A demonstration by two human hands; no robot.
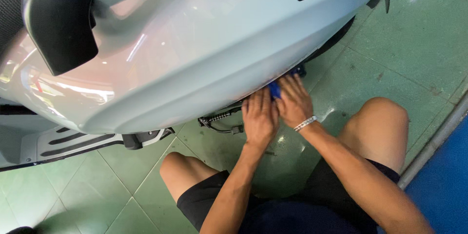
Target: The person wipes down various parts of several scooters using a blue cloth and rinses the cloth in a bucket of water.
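Pale blue-grey bodywork fills the top of the view: one scooter [204, 44], and everything sits around it. Two hands are tucked under its lower edge, side by side and touching. Left hand [260, 117] lies flat, fingers stretched up under the panel, not clenched; whether it grips anything, I cannot tell. Right hand [294, 101] sits just beside it, fingers spread over one blue cloth [275, 89], pressing it against the scooter's underside. That cloth peeks out between the two hands, with another bit of blue showing just beyond the right fingertips. One silver bracelet [305, 123] circles the right wrist. One black footpeg [220, 121] juts out below the scooter, just left of the left hand. Two bare knees flank the arms, over green floor tiles [409, 34].
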